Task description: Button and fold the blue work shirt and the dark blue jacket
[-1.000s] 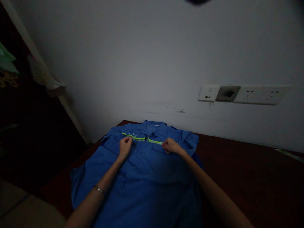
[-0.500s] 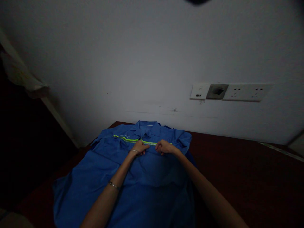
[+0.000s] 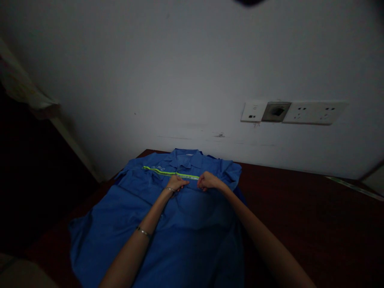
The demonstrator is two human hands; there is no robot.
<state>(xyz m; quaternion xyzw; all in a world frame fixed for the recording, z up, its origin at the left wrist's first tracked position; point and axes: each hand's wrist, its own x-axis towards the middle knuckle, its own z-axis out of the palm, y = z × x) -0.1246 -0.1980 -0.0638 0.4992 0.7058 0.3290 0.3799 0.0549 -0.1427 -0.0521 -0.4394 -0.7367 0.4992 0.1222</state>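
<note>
A blue work shirt [image 3: 120, 212] lies spread front up with its collar [image 3: 184, 158] toward the wall. Across the chest runs a yellow-green and silver reflective stripe [image 3: 162, 172], with pale lettering above its left part. My left hand [image 3: 176, 183] is closed on the shirt front just below the stripe, its thumb pointing right. A short way to the right, my right hand [image 3: 207, 181] pinches the cloth at the stripe's right part. The fingertips of both hands are partly hidden, and the lower front of the shirt is in shadow.
The shirt rests on a dark red-brown tabletop [image 3: 288, 208] against a pale wall [image 3: 180, 72]. Socket plates [image 3: 312, 113] are set in the wall at right. A light strip [image 3: 354, 188] lies near the table's right end. Pale patterned cloth [image 3: 27, 94] hangs at left.
The camera view has shifted slightly, so the shirt and sockets appear a little higher. Both hands stay at the chest stripe; the lower left edge of the shirt has shifted slightly right.
</note>
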